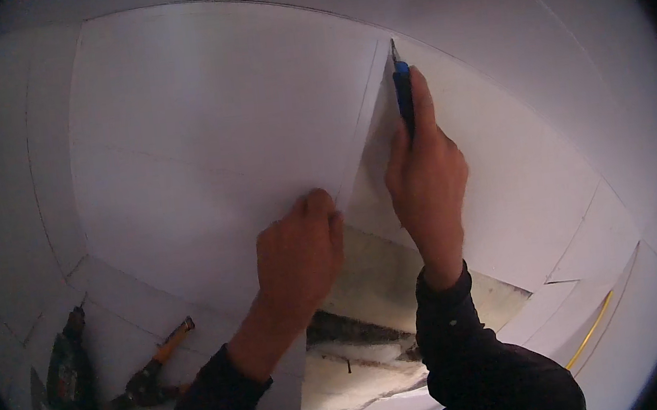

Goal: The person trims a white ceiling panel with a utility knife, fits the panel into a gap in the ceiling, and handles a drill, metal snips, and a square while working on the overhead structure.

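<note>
A large white panel (197, 99) fills the middle of the view, with a thin line running beside its slanting right edge. My left hand (301, 248) is closed at that edge, its fingers curled and the thumb pressed in; the exact contact is partly hidden. In my right hand (428, 174) is a blue and black utility knife (404, 93), pointing away from me. Its blade tip meets the upper end of the panel's edge, close to the far seam. A paler board (491, 148) lies to the right of the knife, partly shadowed by the panel.
At the lower left lie a dark green power drill (74, 376) with a bit and a tool with an orange-brown handle (173, 341). Below my hands is an opening (361, 362) with rough, brightly lit material inside. A yellow strip (594, 329) lies at the right.
</note>
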{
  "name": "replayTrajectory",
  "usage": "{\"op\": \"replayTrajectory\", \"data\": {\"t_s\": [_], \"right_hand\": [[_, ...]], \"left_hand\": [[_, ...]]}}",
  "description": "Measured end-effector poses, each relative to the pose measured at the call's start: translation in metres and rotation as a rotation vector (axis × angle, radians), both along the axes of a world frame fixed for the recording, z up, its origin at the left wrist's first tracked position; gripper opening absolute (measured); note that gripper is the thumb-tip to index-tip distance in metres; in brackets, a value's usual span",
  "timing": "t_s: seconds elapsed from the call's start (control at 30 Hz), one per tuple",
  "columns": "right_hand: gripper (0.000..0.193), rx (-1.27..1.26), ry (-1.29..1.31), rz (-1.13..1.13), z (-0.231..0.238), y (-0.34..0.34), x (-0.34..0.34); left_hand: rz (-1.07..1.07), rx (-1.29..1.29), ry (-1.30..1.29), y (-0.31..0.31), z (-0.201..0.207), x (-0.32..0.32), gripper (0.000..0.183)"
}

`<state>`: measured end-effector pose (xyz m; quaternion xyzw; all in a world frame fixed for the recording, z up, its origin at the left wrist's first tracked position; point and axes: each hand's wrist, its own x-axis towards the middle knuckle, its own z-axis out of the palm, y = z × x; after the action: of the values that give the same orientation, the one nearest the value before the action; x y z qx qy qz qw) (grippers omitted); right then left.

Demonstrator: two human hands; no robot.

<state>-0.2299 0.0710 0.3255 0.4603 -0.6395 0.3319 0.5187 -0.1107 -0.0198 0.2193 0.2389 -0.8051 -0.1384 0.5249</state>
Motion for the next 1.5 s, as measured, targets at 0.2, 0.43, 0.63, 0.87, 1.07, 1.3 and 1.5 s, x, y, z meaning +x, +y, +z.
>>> {"op": "replayTrajectory", "data": {"t_s": [0.2, 0.43, 0.63, 0.87, 1.07, 1.3, 1.5], "right_hand": [[0.062, 0.016, -0.153, 0.059, 0.004, 0.005, 0.011], [0.061, -0.007, -0.163, 0.205, 0.002, 0.008, -0.001], [0.063, -0.095, -0.039, 0.227, -0.011, 0.000, -0.019], [0.064, -0.128, 0.067, 0.210, -0.005, -0.001, -0.029], [0.058, -0.088, 0.032, 0.187, -0.001, 0.005, -0.023], [0.059, -0.094, 0.058, 0.169, 0.004, 0.006, -0.021], [0.061, -0.107, 0.098, 0.117, 0.007, 0.012, -0.026]], "left_hand": [[-0.038, -0.035, 0.061, -0.001, 0.001, 0.003, 0.017], [-0.067, 0.016, 0.065, -0.004, 0.001, 0.001, 0.016], [-0.051, 0.027, 0.040, -0.004, 0.002, 0.003, 0.016], [-0.075, -0.002, 0.059, -0.006, 0.000, -0.001, 0.019], [-0.048, 0.010, 0.035, -0.005, 0.002, 0.003, 0.018], [-0.052, 0.007, 0.038, -0.004, 0.003, 0.004, 0.017], [-0.095, 0.006, 0.073, -0.006, 0.000, -0.001, 0.018]]}}
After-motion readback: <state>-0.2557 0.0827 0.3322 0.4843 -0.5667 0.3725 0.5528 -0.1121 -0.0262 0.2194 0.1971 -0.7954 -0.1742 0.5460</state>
